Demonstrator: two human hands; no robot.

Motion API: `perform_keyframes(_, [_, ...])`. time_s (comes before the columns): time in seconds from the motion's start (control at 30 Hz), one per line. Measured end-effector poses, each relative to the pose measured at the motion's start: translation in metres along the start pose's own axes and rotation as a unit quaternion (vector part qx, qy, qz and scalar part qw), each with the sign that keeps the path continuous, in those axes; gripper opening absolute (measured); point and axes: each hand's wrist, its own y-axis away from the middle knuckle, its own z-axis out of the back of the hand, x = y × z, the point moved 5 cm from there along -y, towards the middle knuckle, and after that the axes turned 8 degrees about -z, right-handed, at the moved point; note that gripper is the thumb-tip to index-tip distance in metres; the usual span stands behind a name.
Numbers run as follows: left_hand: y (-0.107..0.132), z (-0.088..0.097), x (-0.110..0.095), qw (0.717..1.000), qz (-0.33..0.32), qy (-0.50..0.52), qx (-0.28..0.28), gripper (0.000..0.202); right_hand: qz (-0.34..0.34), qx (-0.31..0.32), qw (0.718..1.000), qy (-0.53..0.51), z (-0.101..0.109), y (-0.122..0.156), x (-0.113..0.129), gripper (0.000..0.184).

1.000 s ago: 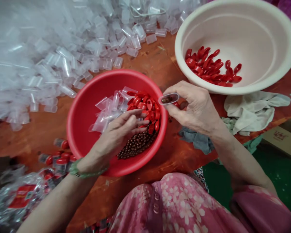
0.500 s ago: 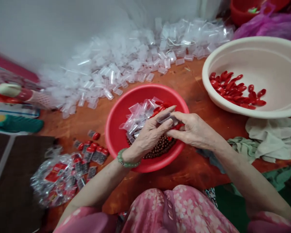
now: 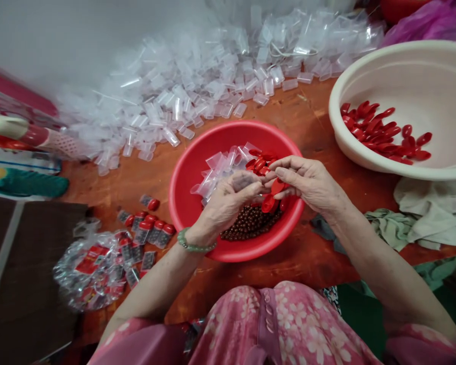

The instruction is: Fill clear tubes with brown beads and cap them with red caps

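Note:
My left hand (image 3: pixel 228 200), with a green bead bracelet (image 3: pixel 193 247) at the wrist, is closed around a small clear plastic container (image 3: pixel 246 180). My right hand (image 3: pixel 309 183) pinches a red oval cap (image 3: pixel 277 186) between thumb and fingers, close to the left fingertips. Both hands hover over a red basin (image 3: pixel 182 203). Inside it lie clear containers (image 3: pixel 224 159), more red caps (image 3: pixel 259 161) and a heap of dark brown beads (image 3: pixel 253 222). My fingers partly hide the container and the cap.
A long heap of clear containers (image 3: pixel 197 96) lines the wall. To the right stands a white basin (image 3: pixel 441 86) with red caps, above crumpled cloths (image 3: pixel 433 213). Filled, red-capped containers (image 3: pixel 152 230) lie at left beside a clear plastic bag (image 3: pixel 87 274).
My hands have drawn slightly apart, and the red cap now shows in my right fingers. The view has shifted a little, so the basins sit farther right and higher.

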Motion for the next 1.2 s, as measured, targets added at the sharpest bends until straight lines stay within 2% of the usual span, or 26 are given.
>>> perform_keyframes(0.13, [0.002, -0.011, 0.003, 1.0, -0.012, -0.016, 0.014, 0.032, 0.029, -0.023, 0.999, 0.037, -0.002, 0.002, 0.007, 0.029])
perform_keyframes(0.23, [0.002, -0.01, 0.003, 0.999, -0.014, -0.029, -0.003, 0.031, 0.091, -0.045, 0.979, 0.177, 0.016, 0.015, 0.024, 0.024])
perform_keyframes(0.27, [0.002, -0.008, 0.002, 0.999, -0.011, -0.032, -0.012, 0.03, 0.118, -0.072, 0.958, 0.251, 0.028, 0.02, 0.029, 0.025])
perform_keyframes(0.33, [0.001, -0.003, 0.0, 0.999, -0.007, -0.033, -0.035, 0.031, 0.139, -0.122, 0.885, 0.427, 0.053, 0.031, 0.03, 0.026])
perform_keyframes(0.4, [-0.002, 0.001, -0.003, 0.998, -0.012, -0.032, -0.055, 0.034, 0.069, -0.096, 0.806, 0.58, 0.073, 0.036, 0.008, 0.042])
perform_keyframes(0.47, [-0.005, 0.004, -0.004, 0.997, -0.022, -0.036, -0.071, 0.036, -0.026, -0.067, 0.748, 0.66, 0.086, 0.037, -0.025, 0.072])
perform_keyframes(0.5, [-0.006, 0.005, -0.005, 0.996, -0.029, -0.039, -0.076, 0.036, -0.041, -0.066, 0.724, 0.685, 0.088, 0.035, -0.038, 0.083])
perform_keyframes(0.53, [-0.007, 0.005, -0.006, 0.995, -0.035, -0.044, -0.078, 0.035, -0.036, -0.066, 0.703, 0.708, 0.087, 0.033, -0.049, 0.087])
perform_keyframes(0.63, [-0.01, 0.005, -0.005, 0.995, -0.042, -0.055, -0.074, 0.033, 0.028, -0.06, 0.661, 0.748, 0.077, 0.022, -0.066, 0.075])
perform_keyframes(0.7, [-0.011, 0.005, -0.003, 0.995, -0.034, -0.057, -0.074, 0.033, 0.061, -0.03, 0.652, 0.755, 0.072, 0.013, -0.071, 0.06])
perform_keyframes(0.8, [-0.012, 0.004, -0.002, 0.995, -0.03, -0.057, -0.081, 0.033, 0.068, 0.027, 0.652, 0.755, 0.068, 0.002, -0.076, 0.043])
perform_keyframes(0.93, [-0.012, 0.002, -0.004, 0.994, -0.038, -0.06, -0.082, 0.033, 0.043, 0.023, 0.658, 0.751, 0.069, -0.007, -0.08, 0.048])
perform_keyframes(1.13, [-0.009, 0.005, -0.004, 0.993, -0.037, -0.081, -0.082, 0.032, 0.011, 0.01, 0.672, 0.74, 0.068, -0.011, -0.079, 0.044])
perform_keyframes(1.2, [-0.009, 0.007, -0.004, 0.992, -0.039, -0.091, -0.078, 0.032, 0.011, 0.003, 0.689, 0.725, 0.069, -0.013, -0.076, 0.04])
